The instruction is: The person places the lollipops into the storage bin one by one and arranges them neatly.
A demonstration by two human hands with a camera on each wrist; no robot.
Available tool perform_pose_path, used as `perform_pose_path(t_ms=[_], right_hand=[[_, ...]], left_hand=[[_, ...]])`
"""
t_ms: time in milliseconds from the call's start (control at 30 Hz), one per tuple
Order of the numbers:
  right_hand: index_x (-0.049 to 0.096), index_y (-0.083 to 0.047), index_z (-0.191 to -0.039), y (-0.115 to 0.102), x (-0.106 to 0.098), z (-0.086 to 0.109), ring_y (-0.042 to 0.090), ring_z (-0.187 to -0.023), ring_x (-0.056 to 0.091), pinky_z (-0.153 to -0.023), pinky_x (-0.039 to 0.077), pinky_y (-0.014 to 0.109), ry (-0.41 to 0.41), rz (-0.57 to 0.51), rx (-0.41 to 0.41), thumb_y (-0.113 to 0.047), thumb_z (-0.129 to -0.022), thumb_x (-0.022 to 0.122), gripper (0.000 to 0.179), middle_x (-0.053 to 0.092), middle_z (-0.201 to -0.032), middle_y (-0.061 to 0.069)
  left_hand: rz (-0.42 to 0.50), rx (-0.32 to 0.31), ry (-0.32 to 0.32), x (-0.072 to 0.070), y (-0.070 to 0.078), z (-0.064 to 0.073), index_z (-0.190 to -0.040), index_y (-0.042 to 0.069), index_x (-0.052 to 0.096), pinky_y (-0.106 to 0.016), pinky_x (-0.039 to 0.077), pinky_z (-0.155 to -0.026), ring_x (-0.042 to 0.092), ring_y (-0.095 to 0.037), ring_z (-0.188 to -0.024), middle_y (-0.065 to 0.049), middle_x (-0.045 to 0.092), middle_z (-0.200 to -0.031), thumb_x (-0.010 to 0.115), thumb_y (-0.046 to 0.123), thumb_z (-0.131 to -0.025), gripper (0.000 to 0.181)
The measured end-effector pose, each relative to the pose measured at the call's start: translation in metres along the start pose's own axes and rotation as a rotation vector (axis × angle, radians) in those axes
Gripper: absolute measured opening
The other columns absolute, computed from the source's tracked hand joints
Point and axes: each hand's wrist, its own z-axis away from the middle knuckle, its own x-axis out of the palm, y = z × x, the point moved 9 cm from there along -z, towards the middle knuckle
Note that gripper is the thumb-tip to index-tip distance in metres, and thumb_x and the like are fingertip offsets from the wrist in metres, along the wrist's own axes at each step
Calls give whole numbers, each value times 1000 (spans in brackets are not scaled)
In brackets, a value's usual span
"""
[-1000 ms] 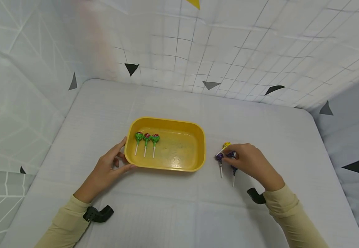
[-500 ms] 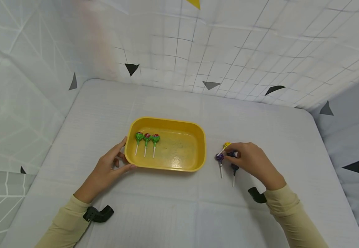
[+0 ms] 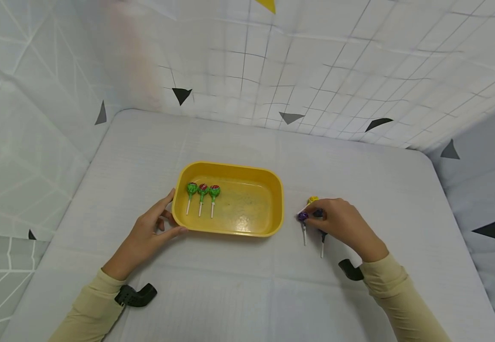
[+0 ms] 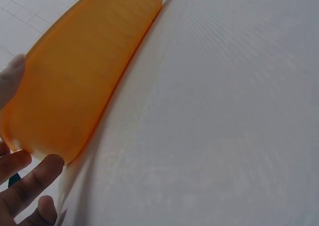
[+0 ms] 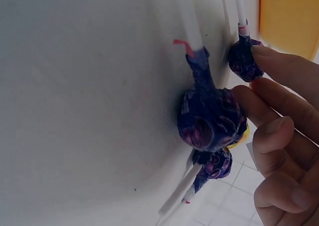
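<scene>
A yellow tray [image 3: 252, 199] has three lollipops with green wrappers [image 3: 214, 191] in a row at its left end, sticks toward the person. My left hand [image 3: 147, 232] grips the tray's near left corner, thumb at the front rim and fingers along the end wall. Right of the tray, my right hand [image 3: 343, 223] pinches the head of a purple lollipop [image 5: 244, 61] between thumb and finger. Close under that hand are another purple lollipop [image 5: 212, 118] and a third purple one [image 5: 219, 163]. Partly hidden behind the fingers is a yellow lollipop [image 3: 313, 199].
A white cloth [image 3: 239, 285] covers the table. Patterned white sheeting [image 3: 230, 57] rises behind it and at both sides. Dark wrist mounts, a left one [image 3: 136, 295] and a right one [image 3: 351, 270], stick out below the sleeves.
My right hand has shifted slightly left, its fingertips coming onto the leftmost purple lollipop. The left hand and tray have stayed in place.
</scene>
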Motion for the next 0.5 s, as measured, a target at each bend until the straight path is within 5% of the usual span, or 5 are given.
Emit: perform_pose_path(t_ms=[500], right_hand=[[80, -19, -106, -5, 7, -6, 9, -71, 54, -63, 47, 24, 9, -14, -34, -26, -89, 83, 18, 74, -94, -6]], left_hand=[[5, -6, 2, 1, -1, 0, -165, 16, 29, -25, 47, -70, 54, -16, -81, -2, 67, -99, 85, 18, -87, 96]])
